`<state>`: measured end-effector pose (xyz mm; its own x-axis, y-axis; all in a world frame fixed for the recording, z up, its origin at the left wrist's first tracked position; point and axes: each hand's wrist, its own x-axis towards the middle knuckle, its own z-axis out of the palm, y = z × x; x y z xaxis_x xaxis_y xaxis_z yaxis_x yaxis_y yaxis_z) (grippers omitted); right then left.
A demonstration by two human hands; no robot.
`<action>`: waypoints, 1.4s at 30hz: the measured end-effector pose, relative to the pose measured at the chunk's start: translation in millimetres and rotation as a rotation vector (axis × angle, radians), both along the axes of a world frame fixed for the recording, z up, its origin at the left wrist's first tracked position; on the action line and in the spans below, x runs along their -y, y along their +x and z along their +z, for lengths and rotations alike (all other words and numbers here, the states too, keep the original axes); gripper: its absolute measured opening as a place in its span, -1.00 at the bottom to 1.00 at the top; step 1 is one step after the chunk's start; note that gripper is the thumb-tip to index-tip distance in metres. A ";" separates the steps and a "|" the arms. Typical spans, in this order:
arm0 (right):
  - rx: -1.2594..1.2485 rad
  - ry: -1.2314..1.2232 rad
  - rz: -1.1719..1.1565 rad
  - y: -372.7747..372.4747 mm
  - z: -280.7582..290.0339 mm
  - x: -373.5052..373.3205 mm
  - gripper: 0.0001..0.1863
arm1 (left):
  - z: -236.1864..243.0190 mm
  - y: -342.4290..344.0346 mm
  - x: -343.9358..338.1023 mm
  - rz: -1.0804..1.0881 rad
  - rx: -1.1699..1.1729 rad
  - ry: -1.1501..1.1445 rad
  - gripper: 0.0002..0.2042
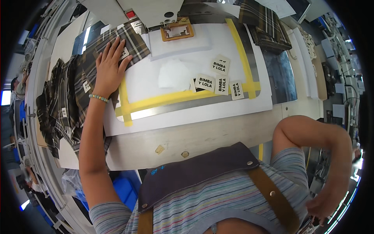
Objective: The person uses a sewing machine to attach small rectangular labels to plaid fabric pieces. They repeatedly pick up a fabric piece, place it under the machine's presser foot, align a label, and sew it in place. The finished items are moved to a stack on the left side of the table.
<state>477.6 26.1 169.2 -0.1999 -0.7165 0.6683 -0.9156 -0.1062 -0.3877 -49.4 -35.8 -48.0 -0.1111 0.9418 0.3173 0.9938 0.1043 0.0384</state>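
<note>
My left hand (110, 72) lies flat with its fingers spread on a dark plaid fabric piece (136, 43) at the left of the work plate. A small cream label, partly covered by my fingers, shows on that fabric. My right arm is bent back toward my body. The right hand (321, 206) is at the lower right, beside my striped sleeve and away from the table; its fingers are dim and partly hidden. Several loose cream labels (205, 82) with dark print lie on the right half of the white work plate (144, 85), which has yellow tape along its edges.
A machine head (152, 11) with an orange-brown frame clamp (177, 31) stands over the plate's far side. More plaid pieces (62, 105) with labels hang in a heap at the left. A folded plaid stack (269, 33) lies at the far right. Below the table is a blue bin (124, 191).
</note>
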 end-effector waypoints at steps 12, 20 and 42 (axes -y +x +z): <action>0.634 0.418 -1.757 -192.6 -141.6 -60.7 -0.67 | 62.9 78.4 -1.4 -0.329 0.179 0.186 -0.83; 0.761 -0.022 -1.657 -205.2 -153.7 -67.1 -0.82 | 42.0 107.6 -32.9 -0.406 0.629 0.244 -0.79; 1.201 -0.434 -1.513 -182.7 -145.4 -90.0 -0.71 | 25.6 106.7 -30.6 -0.265 1.379 -0.043 -0.86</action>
